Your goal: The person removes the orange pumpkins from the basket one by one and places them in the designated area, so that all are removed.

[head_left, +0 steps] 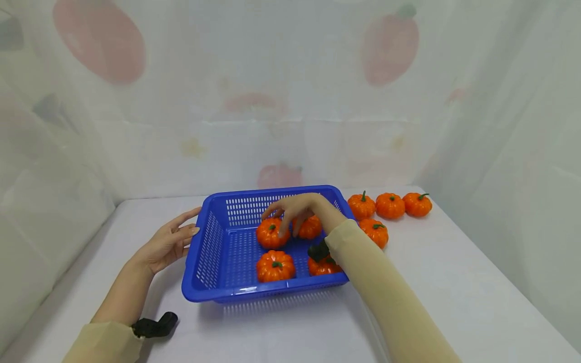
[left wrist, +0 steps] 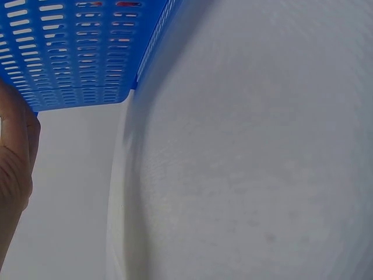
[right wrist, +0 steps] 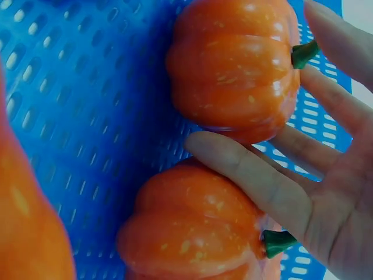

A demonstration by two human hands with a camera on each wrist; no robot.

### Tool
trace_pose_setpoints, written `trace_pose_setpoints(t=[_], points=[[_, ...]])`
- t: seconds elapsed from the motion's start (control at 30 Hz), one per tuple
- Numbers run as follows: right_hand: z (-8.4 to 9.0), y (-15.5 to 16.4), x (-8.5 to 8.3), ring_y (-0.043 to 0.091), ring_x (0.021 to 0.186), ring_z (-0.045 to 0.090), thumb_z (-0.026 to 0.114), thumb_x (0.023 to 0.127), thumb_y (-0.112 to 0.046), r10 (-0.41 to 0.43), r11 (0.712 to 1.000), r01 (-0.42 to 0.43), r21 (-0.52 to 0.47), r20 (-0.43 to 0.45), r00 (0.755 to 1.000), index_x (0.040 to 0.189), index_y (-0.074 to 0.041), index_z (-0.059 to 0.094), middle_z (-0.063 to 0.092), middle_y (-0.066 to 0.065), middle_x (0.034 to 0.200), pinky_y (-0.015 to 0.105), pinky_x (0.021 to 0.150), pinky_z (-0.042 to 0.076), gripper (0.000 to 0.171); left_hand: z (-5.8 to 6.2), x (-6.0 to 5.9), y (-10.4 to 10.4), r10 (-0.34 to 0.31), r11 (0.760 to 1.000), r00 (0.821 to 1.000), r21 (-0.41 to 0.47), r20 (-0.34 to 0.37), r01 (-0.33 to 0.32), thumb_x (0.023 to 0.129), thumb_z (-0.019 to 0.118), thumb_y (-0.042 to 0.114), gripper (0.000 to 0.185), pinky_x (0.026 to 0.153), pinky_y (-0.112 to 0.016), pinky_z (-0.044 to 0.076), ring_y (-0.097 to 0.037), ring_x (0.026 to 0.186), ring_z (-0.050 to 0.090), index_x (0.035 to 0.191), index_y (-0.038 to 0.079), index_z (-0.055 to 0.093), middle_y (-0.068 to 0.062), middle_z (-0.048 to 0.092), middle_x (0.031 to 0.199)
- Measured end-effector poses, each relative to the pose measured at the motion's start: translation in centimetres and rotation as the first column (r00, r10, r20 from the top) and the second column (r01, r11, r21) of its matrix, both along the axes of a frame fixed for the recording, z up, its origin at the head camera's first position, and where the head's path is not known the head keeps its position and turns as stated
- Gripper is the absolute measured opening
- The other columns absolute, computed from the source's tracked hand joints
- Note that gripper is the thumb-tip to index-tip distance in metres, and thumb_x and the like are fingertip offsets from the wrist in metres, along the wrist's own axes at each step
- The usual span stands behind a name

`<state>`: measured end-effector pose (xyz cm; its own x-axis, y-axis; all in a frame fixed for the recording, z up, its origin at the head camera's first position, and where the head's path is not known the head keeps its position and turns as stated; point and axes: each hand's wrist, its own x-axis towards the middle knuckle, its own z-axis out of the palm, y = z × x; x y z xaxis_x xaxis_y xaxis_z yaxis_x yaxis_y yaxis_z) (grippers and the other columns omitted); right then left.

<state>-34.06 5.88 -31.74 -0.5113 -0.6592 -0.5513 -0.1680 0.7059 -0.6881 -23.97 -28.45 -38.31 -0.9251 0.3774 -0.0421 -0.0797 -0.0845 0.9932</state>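
A blue slotted basket (head_left: 206, 252) stands mid-table with several orange toy pumpkins inside. My right hand (head_left: 287, 222) reaches in from the right, its fingers spread and straight over the two back pumpkins, one on the left (head_left: 269, 236) and one on the right (head_left: 311, 228). In the right wrist view one finger (right wrist: 256, 181) lies between an upper pumpkin (right wrist: 233, 64) and a lower one (right wrist: 192, 227), touching both. Two more pumpkins (head_left: 275, 266) (head_left: 320, 267) sit at the basket's front. My left hand (head_left: 181, 233) is flat against the basket's left rim; the left wrist view shows its edge (left wrist: 14, 157) by the basket wall (left wrist: 76, 52).
Several more pumpkins lie on the white table right of the basket: three in a row (head_left: 361, 205) (head_left: 390, 205) (head_left: 417, 203) and one nearer (head_left: 374, 233). A translucent curtain closes the back and both sides. Bare tabletop (head_left: 454, 292) stretches in front and to the right.
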Motion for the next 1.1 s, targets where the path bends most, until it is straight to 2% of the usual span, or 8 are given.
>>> trace_pose_setpoints(t=[0.2,0.4,0.63,0.8,1.1], points=[[0.04,-0.50,0.37,0.026,0.123,0.051,0.076,0.082,-0.006,0.041,0.999,-0.040,0.031,-0.011,0.999,0.148,-0.029,0.044,0.028,0.012,0.159,0.049,0.096,0.056,0.077,-0.09,-0.06,-0.19,-0.018,1.000,1.000,0.022,-0.002,0.018,0.104,0.044,0.008,0.069,0.080,-0.028,0.062,-0.009,0.093,0.073,0.160,0.014,0.003,0.006,0.069,0.115],[0.09,-0.82,0.59,0.026,0.118,0.055,0.074,0.083,0.000,0.054,0.997,-0.053,0.060,-0.003,0.999,0.146,-0.035,0.045,0.025,0.012,0.158,0.048,0.099,0.055,0.078,0.20,0.12,-0.09,-0.007,1.000,1.000,0.010,-0.002,0.007,0.104,0.045,0.009,0.070,0.080,-0.028,0.062,-0.008,0.094,0.073,0.160,0.013,0.003,0.007,0.069,0.115],[-0.16,-0.90,0.50,0.029,0.129,0.046,0.073,0.084,-0.001,0.087,0.993,-0.084,0.082,-0.026,0.996,0.149,-0.031,0.041,0.030,0.013,0.155,0.042,0.104,0.053,0.078,0.22,0.12,-0.06,-0.004,1.000,1.000,0.010,-0.003,0.004,0.104,0.045,0.010,0.069,0.080,-0.028,0.062,-0.008,0.093,0.073,0.160,0.013,0.004,0.007,0.070,0.113],[-0.52,-0.76,0.29,0.027,0.126,0.049,0.076,0.083,-0.004,0.070,0.993,-0.066,0.099,-0.033,0.997,0.142,-0.033,0.044,0.034,0.010,0.150,0.043,0.107,0.051,0.073,0.12,0.08,-0.15,-0.009,1.000,1.000,0.017,0.000,0.009,0.104,0.044,0.009,0.069,0.080,-0.028,0.062,-0.008,0.093,0.073,0.160,0.013,0.003,0.007,0.070,0.113],[-0.56,-0.67,0.05,0.028,0.124,0.051,0.077,0.081,-0.002,0.039,0.998,-0.037,0.052,-0.041,0.998,0.141,-0.031,0.047,0.036,0.011,0.148,0.046,0.104,0.052,0.073,0.18,0.03,-0.22,-0.010,1.000,1.000,0.014,-0.010,0.011,0.104,0.044,0.009,0.068,0.080,-0.029,0.062,-0.009,0.094,0.073,0.160,0.014,0.004,0.007,0.070,0.113]])
